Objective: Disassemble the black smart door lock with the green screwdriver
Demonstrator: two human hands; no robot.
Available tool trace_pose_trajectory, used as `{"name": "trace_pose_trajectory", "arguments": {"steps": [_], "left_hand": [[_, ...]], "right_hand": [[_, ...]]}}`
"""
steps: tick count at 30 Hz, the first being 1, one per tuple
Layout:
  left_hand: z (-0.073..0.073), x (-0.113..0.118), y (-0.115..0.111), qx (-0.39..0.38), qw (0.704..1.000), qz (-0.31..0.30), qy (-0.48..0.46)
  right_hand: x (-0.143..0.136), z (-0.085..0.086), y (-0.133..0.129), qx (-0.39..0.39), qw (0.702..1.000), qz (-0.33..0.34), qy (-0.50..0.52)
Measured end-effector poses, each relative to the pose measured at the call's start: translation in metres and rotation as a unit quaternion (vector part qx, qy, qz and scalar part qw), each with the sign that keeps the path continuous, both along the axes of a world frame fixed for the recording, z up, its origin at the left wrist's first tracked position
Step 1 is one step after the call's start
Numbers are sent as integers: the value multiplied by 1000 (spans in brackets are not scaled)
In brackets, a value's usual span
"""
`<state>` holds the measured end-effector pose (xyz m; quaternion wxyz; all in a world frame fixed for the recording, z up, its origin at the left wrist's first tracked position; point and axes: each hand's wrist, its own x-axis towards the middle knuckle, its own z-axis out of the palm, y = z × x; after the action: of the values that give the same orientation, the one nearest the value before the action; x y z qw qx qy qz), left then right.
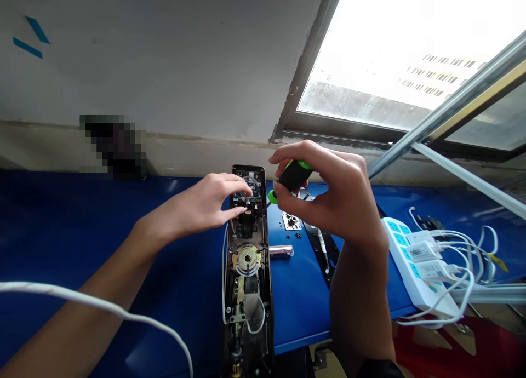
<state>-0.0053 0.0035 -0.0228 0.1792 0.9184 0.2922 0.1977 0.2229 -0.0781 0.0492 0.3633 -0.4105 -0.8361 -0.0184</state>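
White adapters [427,252] in the power strip [396,246] carry printed labels, text too small to read. Light-blue sockets on the strip, white cables trailing off at right.

Right hand [329,197]: raised over right side of the housing, wrist bent, forearm coming up from lower right. Grip clamped on the black-and-green handle of a screwdriver [293,176], thumb below, fingers curled over top. Shaft slants down-left toward the housing; cannot tell whether tip touches.

Left hand [201,202]: reaches in from lower left, palm down, fingers bent over the circuit board [257,189]. Thumb and index tips a little apart at a small connector; cannot tell if grip pinches anything.

Long black housing [267,274] lies open on blue surface [296,318], center, lengthwise away from the person. Board at far end, round metal disc [247,259] midway, thin white wire looped nearer. Right of housing: pinkish tube [281,251], small metal plate [290,222], loose screws [297,235], black panel [322,249].
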Motion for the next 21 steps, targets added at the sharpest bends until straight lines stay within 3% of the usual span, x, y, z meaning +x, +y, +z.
{"name": "trace_pose_trajectory", "arguments": {"steps": [8, 21], "left_hand": [[-2, 0, 0, 29, 997, 61, 26], [-15, 1, 5, 104, 993, 18, 56]], "right_hand": [[0, 1, 0, 12, 1000, 3, -6], [-1, -2, 0, 45, 999, -15, -21]]}}
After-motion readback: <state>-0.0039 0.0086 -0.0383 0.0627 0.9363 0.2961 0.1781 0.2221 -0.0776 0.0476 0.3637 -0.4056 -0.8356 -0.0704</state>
